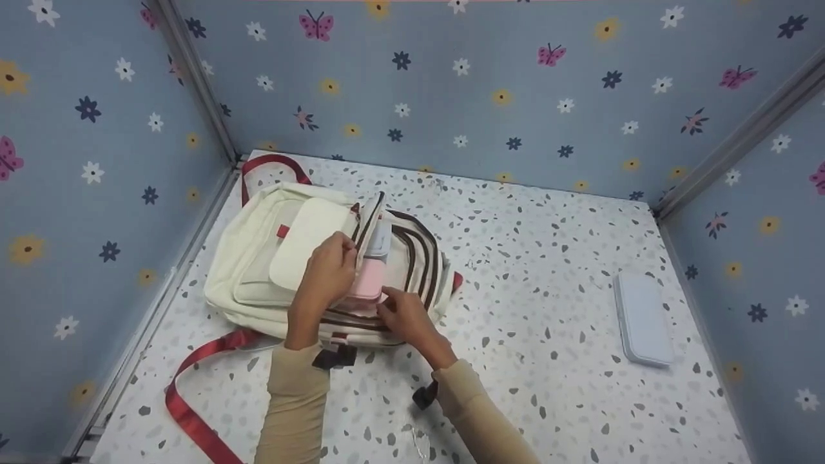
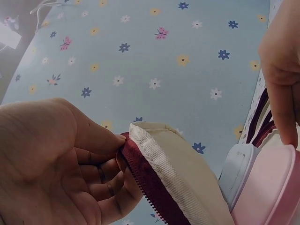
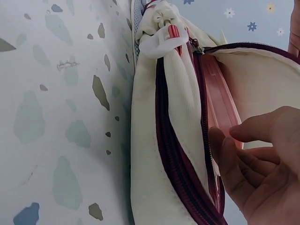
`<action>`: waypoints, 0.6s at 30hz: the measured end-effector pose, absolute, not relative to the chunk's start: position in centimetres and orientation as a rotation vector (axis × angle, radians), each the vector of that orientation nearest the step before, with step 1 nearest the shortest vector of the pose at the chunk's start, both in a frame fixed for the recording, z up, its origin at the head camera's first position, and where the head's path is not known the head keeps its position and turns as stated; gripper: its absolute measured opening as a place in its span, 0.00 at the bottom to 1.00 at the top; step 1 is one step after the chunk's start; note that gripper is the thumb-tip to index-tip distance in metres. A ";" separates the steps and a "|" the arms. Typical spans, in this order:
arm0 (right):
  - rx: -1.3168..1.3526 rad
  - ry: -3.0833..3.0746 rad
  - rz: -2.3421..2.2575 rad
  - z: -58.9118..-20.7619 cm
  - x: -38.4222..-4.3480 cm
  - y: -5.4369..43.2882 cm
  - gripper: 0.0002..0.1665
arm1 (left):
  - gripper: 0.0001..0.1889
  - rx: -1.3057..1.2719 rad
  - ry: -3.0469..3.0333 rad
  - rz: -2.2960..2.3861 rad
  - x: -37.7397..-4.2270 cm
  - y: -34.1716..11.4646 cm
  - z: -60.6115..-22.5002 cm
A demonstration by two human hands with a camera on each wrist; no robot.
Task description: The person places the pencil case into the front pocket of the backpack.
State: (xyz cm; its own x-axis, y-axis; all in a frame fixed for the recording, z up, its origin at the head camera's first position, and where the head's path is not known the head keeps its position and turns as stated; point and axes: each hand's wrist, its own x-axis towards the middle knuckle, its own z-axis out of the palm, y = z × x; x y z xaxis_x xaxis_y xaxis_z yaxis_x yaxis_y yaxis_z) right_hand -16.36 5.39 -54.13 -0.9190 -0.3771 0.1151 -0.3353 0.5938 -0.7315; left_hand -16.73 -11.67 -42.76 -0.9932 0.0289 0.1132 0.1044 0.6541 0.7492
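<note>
A cream backpack (image 1: 251,258) with dark red zippers lies on the table, its front pocket pulled open. My left hand (image 1: 330,267) pinches the zippered edge (image 2: 145,173) of the pocket flap between thumb and fingers and holds it away from the bag. Inside the pocket sit a pink case (image 1: 368,280) and, beside it, a light blue case (image 1: 380,240). My right hand (image 1: 409,316) is at the near end of the pink case; in the left wrist view one extended finger (image 2: 285,117) touches its end. The lower parts of both cases are hidden in the pocket.
Another pale blue case (image 1: 643,319) lies on the right of the speckled table (image 1: 528,277). A red strap (image 1: 187,393) trails off the bag toward the front left. Flowered panels (image 1: 451,84) enclose the table at the back and both sides.
</note>
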 end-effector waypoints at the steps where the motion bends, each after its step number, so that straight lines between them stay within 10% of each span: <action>1: -0.636 2.752 -1.257 -54.2 -16.3 5.3 0.20 | 0.08 -0.109 -2.777 -1.263 -16.7 -11.6 -42.7; 18: -0.578 2.718 -1.205 -54.0 -16.5 5.4 0.23 | 0.08 -0.089 -2.757 -1.292 -16.6 -11.9 -43.0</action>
